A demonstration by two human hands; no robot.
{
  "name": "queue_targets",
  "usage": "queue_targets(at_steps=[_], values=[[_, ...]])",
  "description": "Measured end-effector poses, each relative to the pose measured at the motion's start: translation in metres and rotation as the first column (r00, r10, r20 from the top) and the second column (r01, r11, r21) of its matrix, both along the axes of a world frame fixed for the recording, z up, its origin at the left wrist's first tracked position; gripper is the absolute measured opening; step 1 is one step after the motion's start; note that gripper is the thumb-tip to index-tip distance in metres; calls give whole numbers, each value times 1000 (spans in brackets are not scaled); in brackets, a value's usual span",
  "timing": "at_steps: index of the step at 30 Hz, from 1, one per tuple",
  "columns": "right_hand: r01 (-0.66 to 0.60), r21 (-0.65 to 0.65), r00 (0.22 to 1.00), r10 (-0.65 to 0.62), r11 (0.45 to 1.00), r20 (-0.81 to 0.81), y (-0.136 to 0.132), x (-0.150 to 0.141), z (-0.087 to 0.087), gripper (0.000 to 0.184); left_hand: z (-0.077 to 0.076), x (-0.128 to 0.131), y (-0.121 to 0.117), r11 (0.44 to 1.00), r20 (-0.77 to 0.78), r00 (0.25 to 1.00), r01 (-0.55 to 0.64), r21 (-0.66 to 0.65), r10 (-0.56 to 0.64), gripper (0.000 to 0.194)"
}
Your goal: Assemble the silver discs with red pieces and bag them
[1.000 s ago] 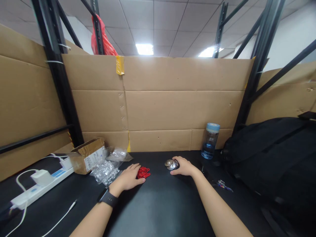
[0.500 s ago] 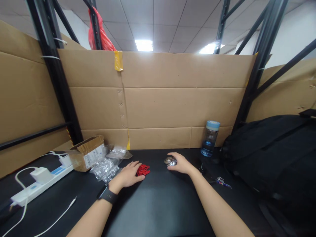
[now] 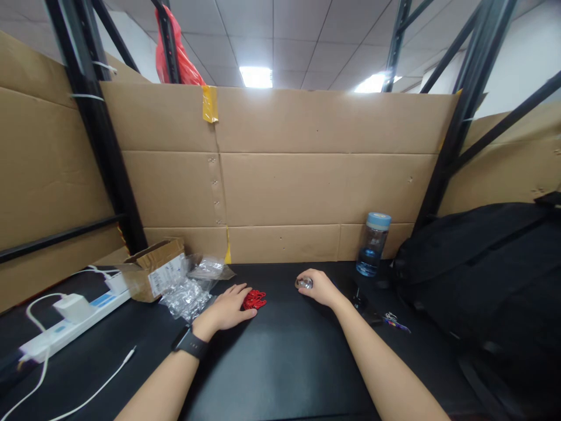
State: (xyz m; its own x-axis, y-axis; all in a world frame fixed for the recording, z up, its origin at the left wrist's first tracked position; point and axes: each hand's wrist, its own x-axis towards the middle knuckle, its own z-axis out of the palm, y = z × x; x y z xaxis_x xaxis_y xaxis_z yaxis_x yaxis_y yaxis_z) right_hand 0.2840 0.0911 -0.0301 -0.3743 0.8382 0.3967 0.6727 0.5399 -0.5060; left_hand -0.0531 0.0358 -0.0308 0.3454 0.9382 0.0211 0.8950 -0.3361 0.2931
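My left hand (image 3: 228,308) rests with fingers extended on the black table (image 3: 280,362), a dark watch on its wrist. Between its thumb and index finger, on the far side, lies a small tangled bundle of red cord (image 3: 255,300). A little to the right, my right hand (image 3: 321,287) has thumb and fingers closed around a small, shiny, round silver object (image 3: 304,283). Its exact kind is hard to make out, and the fingers hide part of it.
An open cardboard box (image 3: 153,270) and crumpled clear plastic (image 3: 188,299) sit left, near a white power strip (image 3: 79,327) and white cable (image 3: 99,392). A blue-capped bottle (image 3: 372,245), keys (image 3: 394,320) and a black bag (image 3: 486,280) are right. Cardboard (image 3: 280,187) walls the back.
My right thumb and fingers have drawn closer together around the silver object, which now shows less and looks turned. My left hand and the red cord stay in place.
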Motion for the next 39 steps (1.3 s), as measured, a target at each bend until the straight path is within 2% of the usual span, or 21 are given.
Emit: queue_targets(at_steps=[16, 20, 27, 34, 39], values=[[87, -68, 986, -95, 994, -139, 7, 9, -6, 29, -3, -3, 2, 1000, -30, 999, 18, 7, -17, 87], [88, -67, 985, -97, 994, -142, 4, 7, -2, 26, -4, -3, 3, 1000, -31, 999, 13, 6, -13, 87], [173, -46, 971, -178, 984, -159, 2, 6, 6, 29, -4, -4, 4, 1000, -17, 1000, 21, 1, -21, 87], [106, -58, 982, -113, 993, -154, -9, 0, 15, 28, -10, -4, 5, 1000, 1, 1000, 12, 29, -12, 87], [-132, -62, 990, 129, 989, -53, -27, -17, 24, 25, -9, -4, 4, 999, 15, 1000, 18, 27, -18, 85]])
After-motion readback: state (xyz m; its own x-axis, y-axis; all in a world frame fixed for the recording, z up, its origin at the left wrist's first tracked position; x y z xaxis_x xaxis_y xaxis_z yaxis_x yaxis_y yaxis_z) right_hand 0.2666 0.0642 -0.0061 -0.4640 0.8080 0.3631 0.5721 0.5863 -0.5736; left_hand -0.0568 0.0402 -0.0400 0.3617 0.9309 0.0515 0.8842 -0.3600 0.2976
